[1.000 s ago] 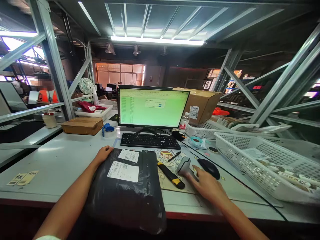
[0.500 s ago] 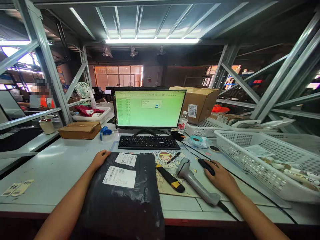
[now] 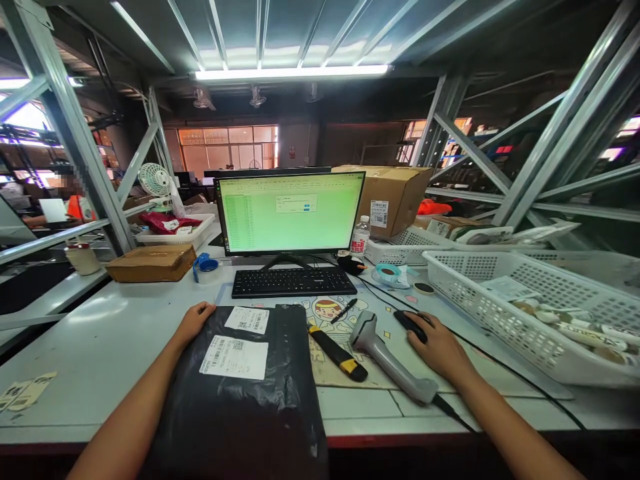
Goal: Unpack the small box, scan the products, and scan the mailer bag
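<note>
A black plastic mailing bag (image 3: 240,413) with two white labels (image 3: 235,357) lies at the table's front edge and hangs a little over it. My left hand (image 3: 195,321) grips its far left corner, fingers curled over the edge. On the right, my right hand (image 3: 437,343) rests closed over a black computer mouse (image 3: 410,325). Between the bag and that hand lie a grey barcode scanner (image 3: 393,360) with its cable, a black and yellow utility knife (image 3: 337,353) and a black pen (image 3: 344,311). A lit monitor (image 3: 290,213) shows a small dialog box above the keyboard (image 3: 294,283).
White plastic baskets (image 3: 505,333) holding goods stand at the right. Behind the monitor sits a large cardboard box (image 3: 387,193); a flat carton (image 3: 153,263) and blue tape (image 3: 206,267) are at the left. Metal posts (image 3: 65,133) frame the table. A person (image 3: 75,197) is at the far left.
The camera view has turned slightly, so everything sits a little further left. My left hand stays on the mailing bag and my right hand on the mouse.
</note>
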Tool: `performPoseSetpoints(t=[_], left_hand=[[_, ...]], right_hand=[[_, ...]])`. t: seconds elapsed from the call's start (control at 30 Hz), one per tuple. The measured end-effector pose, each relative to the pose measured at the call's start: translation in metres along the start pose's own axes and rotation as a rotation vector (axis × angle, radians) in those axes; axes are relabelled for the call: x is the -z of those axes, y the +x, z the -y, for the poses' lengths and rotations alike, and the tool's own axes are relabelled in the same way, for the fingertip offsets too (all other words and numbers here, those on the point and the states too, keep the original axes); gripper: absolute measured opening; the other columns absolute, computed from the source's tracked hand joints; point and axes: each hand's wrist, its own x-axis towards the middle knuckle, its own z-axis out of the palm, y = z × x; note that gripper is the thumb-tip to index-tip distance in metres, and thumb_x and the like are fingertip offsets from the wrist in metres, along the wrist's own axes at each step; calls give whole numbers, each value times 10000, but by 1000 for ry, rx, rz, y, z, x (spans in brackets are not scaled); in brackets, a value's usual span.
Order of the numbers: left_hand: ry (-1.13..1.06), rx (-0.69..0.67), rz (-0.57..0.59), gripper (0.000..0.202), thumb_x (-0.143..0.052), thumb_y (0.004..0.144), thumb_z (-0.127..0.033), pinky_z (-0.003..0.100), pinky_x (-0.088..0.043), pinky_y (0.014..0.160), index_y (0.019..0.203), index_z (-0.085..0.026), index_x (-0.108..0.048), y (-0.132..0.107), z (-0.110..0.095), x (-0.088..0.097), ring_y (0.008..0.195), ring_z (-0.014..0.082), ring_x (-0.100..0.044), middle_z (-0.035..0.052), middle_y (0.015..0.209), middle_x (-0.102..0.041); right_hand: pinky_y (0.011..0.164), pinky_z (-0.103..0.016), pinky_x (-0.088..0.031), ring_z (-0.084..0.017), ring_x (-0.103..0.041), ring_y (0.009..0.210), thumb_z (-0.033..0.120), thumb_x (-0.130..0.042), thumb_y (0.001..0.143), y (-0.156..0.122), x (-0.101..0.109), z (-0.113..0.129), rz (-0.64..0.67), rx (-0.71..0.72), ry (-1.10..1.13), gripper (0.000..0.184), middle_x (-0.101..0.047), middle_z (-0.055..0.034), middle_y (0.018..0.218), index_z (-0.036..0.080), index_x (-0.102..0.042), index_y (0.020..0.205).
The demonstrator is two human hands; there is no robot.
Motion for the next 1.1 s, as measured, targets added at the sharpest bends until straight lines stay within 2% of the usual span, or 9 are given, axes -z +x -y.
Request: performPoseSetpoints(t=[0.27, 0.4, 0.77, 1.1], left_hand=[[-19, -17, 13, 590, -597, 725, -797, 307, -400, 674, 665, -210, -590, 4, 2, -2, 698, 198, -524, -8, 669, -555], [-24, -8, 24, 597, -596, 719, -808, 314, -392, 670, 660, -214, -577, 4, 0, -2, 689, 199, -505, -12, 662, -525], [-19, -12, 32, 622, -596, 711, -826, 319, -401, 692, 682, -205, -605, 4, -3, -1, 721, 210, -528, 4, 691, -565], [-29, 7, 31, 635, -608, 718, -833, 301, -374, 667, 661, -202, -554, 1, -6, -2, 696, 190, -494, -16, 661, -510]], right_hand=[[1093, -486, -517, -316, -640, 1202, 434, -395, 933, 2, -6, -4, -77, 28, 1, 580, -579, -155, 1415, 199, -660, 1392], [1092, -504, -518, -327, -637, 1210, 453, -386, 927, 3, -9, -7, -66, 23, -2, 602, -578, -160, 1415, 189, -658, 1395], [1076, -487, -532, -318, -642, 1197, 456, -386, 926, 2, -7, -6, -94, 41, -13, 592, -595, -150, 1396, 189, -663, 1375], [1014, -487, -565, -308, -660, 1158, 469, -368, 942, -1, 0, -1, -72, 61, -17, 581, -594, -134, 1401, 210, -664, 1370]])
